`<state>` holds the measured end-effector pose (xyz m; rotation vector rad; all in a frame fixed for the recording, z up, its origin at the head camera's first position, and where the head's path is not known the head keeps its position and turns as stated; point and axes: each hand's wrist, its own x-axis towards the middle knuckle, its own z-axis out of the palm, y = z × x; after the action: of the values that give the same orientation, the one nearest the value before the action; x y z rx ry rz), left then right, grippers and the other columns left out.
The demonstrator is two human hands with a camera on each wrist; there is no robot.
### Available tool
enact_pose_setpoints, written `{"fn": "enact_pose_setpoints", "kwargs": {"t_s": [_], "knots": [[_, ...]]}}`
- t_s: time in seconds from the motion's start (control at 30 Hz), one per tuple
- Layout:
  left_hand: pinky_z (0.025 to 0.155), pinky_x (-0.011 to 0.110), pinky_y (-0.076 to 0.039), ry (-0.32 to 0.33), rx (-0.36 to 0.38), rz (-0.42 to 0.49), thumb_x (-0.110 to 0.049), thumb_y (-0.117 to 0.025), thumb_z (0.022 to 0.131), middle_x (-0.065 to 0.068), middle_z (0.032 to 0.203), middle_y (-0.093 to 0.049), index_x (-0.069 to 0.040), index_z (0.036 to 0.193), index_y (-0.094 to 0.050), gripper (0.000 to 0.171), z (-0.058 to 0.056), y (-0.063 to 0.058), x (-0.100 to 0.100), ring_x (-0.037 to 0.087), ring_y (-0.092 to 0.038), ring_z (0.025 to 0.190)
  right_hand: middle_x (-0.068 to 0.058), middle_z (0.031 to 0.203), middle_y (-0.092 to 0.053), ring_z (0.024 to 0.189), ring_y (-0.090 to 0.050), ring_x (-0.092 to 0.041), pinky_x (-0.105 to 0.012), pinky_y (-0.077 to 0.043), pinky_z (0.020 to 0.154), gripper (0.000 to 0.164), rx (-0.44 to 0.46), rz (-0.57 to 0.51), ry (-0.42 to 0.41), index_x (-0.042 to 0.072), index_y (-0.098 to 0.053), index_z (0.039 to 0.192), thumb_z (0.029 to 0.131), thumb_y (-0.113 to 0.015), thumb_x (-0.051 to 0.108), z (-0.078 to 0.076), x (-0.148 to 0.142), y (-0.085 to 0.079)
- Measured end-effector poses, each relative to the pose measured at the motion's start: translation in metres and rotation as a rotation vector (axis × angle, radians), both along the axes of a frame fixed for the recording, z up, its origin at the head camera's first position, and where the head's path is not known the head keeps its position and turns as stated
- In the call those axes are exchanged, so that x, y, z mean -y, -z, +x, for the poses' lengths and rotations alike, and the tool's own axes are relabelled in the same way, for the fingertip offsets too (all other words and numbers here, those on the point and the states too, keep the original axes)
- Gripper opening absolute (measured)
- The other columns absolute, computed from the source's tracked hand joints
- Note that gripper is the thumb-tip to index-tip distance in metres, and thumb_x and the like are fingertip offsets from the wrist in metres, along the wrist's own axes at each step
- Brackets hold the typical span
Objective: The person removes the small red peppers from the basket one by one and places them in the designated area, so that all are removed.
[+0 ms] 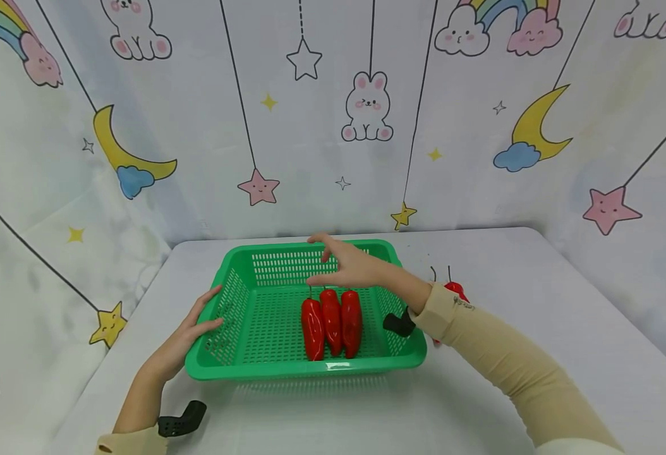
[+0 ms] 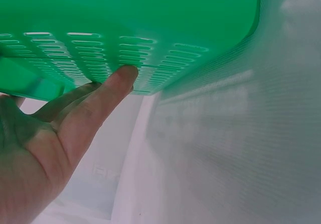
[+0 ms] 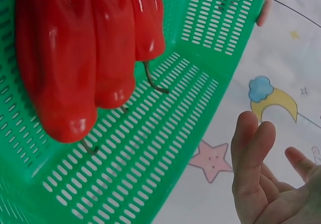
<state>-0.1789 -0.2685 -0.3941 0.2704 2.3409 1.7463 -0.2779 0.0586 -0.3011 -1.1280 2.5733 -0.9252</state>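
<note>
We see the left hand (image 1: 181, 341), fingers fairly straight, touching the green plastic basket (image 1: 310, 369) left of centre; the right hand (image 1: 351, 265) — thumb and fingers wide apart — hovers near three red chili peppers (image 1: 331, 322) inside, mid-frame.

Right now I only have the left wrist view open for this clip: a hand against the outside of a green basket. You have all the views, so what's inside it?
Observer: Three red peppers lie side by side in the green basket.
Reviewer: Has the right hand got hold of one?
Observer: No, the right hand holds nothing; its thumb and fingers are spread apart.
Reviewer: Any more peppers outside the basket?
Observer: Yes, red ones with dark stems show to the right of the basket in the head view, partly hidden by the right sleeve; I can't tell how many.
</note>
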Motion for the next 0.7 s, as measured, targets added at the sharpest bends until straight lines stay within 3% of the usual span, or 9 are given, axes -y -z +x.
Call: {"fn": "enact_pose_setpoints", "kwargs": {"t_s": [0.17,0.43,0.7], "knots": [[0.089,0.046,-0.034,0.003,-0.001,0.000,-0.029,-0.043,0.097,0.012,0.149,0.008,-0.028,0.148,-0.004,0.064,0.001,-0.001,-0.001,0.039,-0.013,0.129,-0.009,0.110,-0.053,0.069,-0.054,-0.020,-0.031,-0.044,0.065,0.069,0.005,0.017,-0.033,0.019,-0.030,0.138,0.082,-0.063,0.042,-0.002,0.003,0.004],[0.086,0.036,-0.039,0.007,0.016,0.020,-0.028,-0.042,0.097,0.012,0.149,0.006,-0.029,0.147,-0.004,0.063,0.002,-0.002,0.000,0.037,-0.018,0.126,-0.006,0.107,-0.053,0.082,-0.055,-0.021,-0.033,-0.044,0.069,0.069,-0.005,0.057,-0.044,0.019,-0.031,0.139,0.082,-0.062,0.044,-0.004,0.007,0.014],[0.088,0.043,-0.035,-0.004,0.010,0.013,-0.028,-0.043,0.097,0.010,0.149,0.007,-0.028,0.147,-0.005,0.063,0.001,-0.001,0.000,0.038,-0.014,0.129,-0.009,0.109,-0.054,0.099,-0.051,-0.024,-0.032,-0.043,0.074,0.068,-0.033,0.105,-0.069,0.018,-0.033,0.138,0.082,-0.060,0.046,-0.007,0.011,0.027]]}}
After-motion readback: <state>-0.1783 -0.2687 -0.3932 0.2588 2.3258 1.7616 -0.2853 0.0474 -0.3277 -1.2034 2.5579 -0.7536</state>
